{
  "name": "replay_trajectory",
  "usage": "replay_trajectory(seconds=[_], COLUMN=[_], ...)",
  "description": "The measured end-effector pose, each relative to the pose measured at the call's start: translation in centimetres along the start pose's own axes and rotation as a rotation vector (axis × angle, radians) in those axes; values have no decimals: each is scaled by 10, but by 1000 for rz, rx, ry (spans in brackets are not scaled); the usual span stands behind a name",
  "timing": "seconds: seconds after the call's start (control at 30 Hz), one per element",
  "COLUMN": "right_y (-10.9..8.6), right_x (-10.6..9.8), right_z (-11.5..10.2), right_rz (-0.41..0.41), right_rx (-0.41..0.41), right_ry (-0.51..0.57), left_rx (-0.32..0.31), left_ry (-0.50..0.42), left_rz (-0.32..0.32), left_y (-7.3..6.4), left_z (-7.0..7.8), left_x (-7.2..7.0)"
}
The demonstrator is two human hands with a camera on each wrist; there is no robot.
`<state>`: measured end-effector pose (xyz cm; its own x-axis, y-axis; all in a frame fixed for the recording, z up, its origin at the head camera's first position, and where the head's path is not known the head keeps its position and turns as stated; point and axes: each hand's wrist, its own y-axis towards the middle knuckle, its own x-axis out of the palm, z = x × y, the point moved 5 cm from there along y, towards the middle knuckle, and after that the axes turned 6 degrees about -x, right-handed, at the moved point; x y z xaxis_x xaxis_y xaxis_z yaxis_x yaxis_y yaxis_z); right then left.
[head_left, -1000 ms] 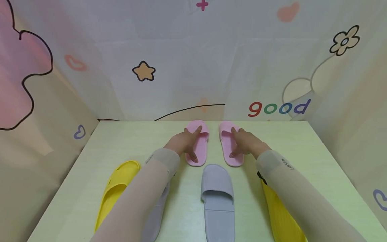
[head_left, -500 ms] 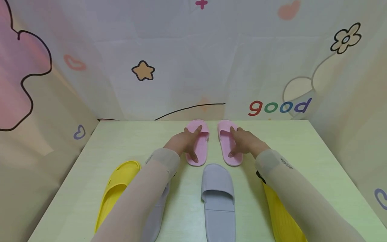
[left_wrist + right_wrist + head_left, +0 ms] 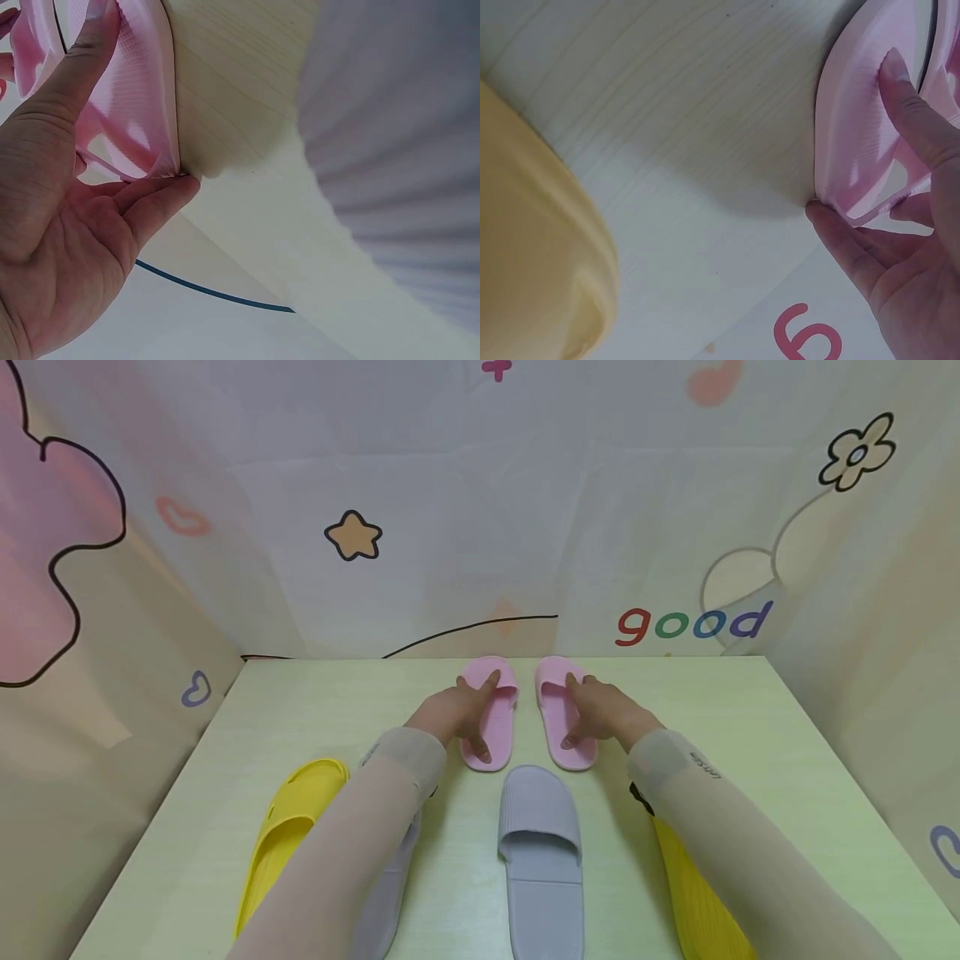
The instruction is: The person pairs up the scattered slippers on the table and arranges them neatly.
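Observation:
Two small pink slippers lie side by side at the table's far edge, toes toward the wall. My left hand point(image 3: 459, 710) grips the left pink slipper point(image 3: 501, 735); in the left wrist view its thumb point(image 3: 82, 60) lies on the insole while the other fingers reach round the strap side. My right hand point(image 3: 603, 708) holds the right pink slipper point(image 3: 555, 714) likewise. In the right wrist view, the thumb point(image 3: 907, 105) presses the footbed and a fingertip touches the outer edge by the strap. A narrow gap separates the pair.
Nearer stand a grey slipper point(image 3: 538, 810) in the middle and another grey slipper point(image 3: 384, 902), partly under my left sleeve. A yellow slipper point(image 3: 292, 806) lies left, and a second yellow slipper point(image 3: 697, 893) sits partly beneath my right forearm. A printed cloth point(image 3: 465, 527) rises behind the table.
My right hand has slid the right pink slipper slightly left, toward the other one. The left hand and its slipper have stayed put.

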<state>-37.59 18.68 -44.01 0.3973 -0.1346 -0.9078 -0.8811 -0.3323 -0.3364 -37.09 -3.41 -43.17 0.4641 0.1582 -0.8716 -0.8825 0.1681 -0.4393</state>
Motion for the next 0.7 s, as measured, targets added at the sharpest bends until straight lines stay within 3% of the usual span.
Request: replay_trajectory(seconds=[0.7], right_y=[1], right_x=[0], right_z=[-14], right_rz=[23], right_rx=[-46], right_ry=[-26], left_rx=[0], left_ry=[-9], left_rz=[-15], left_y=[1], left_z=[-1], left_x=[0])
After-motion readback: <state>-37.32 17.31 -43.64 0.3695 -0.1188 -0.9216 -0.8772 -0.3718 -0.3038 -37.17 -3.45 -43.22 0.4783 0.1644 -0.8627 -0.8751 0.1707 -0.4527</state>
